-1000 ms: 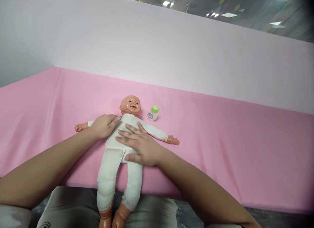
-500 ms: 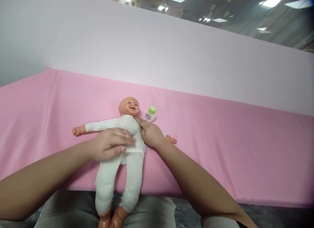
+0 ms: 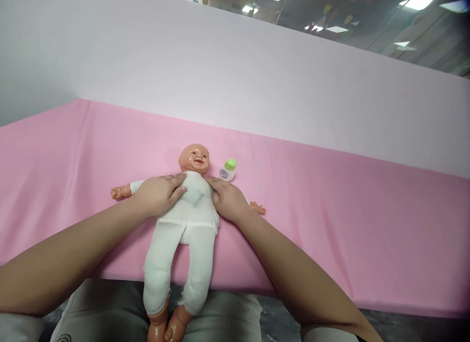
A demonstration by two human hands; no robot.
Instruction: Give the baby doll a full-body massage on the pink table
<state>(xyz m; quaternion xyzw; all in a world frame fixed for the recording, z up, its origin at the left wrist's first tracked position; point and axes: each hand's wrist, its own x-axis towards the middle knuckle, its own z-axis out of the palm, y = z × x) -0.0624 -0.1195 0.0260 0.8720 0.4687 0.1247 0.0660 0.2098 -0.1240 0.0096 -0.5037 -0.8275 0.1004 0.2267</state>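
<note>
A baby doll (image 3: pixel 191 212) with a white cloth body and plastic head, hands and feet lies face up, its legs hanging over the near edge of the pink-covered table. My left hand (image 3: pixel 157 195) lies flat on the doll's upper chest and shoulder at the left, fingers stretched toward its neck. On the other side, my right hand (image 3: pixel 229 197) rests with extended fingers on the opposite shoulder, hiding most of that arm. Just beyond my right hand is a small clear bottle (image 3: pixel 226 173) with a green cap.
Pink cloth (image 3: pixel 312 209) covers the table and has soft folds. A pale wall or panel (image 3: pixel 235 72) rises behind it, with glass reflecting ceiling lights above. My lap (image 3: pixel 110 312) is below the table's near edge, beside the doll's feet.
My left hand has moved up from the doll's belly to its upper chest and shoulder. My right hand stays on the other shoulder. The view has shifted slightly.
</note>
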